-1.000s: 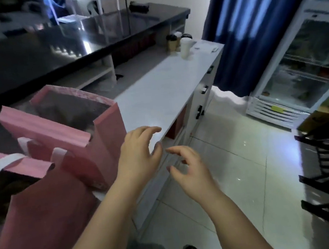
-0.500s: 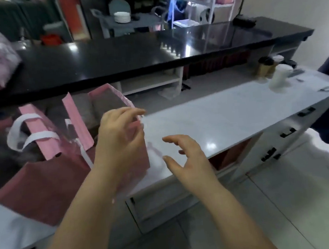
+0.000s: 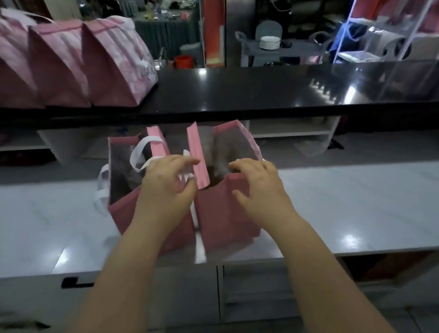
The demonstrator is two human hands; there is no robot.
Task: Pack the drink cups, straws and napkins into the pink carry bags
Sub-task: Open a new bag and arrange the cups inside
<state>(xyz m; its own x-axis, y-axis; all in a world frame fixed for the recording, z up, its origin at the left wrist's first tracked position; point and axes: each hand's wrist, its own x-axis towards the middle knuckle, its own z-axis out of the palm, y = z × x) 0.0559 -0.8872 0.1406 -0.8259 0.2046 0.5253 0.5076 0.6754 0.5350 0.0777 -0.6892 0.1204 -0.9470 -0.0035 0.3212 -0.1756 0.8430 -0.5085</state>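
Both hands are over the bags now. My left grip (image 3: 166, 188) sits half wide, fingers loosely bent and nothing in it, its fingertips (image 3: 194, 161) right at the upright pink flap (image 3: 198, 155) that stands between the two bag mouths. Whether they actually touch the flap, I can't tell through the blur. Under that palm is the left bag (image 3: 126, 214), mouth open, with its white handles (image 3: 143, 147) flopped just beyond and outboard of the knuckles.

My right grip (image 3: 258, 184) has the right bag (image 3: 226, 219): fingers hooked over the near rim into the mouth, thumb pressed on the outside of the front wall. The two bags stand side by side with a thin gap showing between them, directly between my grips. Their insides are dark, and I can't make out the contents.

Bare white bench (image 3: 365, 199) stretches wide outboard of the right grip, and also outboard of the left. The bench's near edge runs under my forearms. Beyond both grips the black counter (image 3: 259, 91) overhangs, close behind the far rims of the bags. A row of closed pink bags (image 3: 115, 60) stands on it, far out past the left grip.
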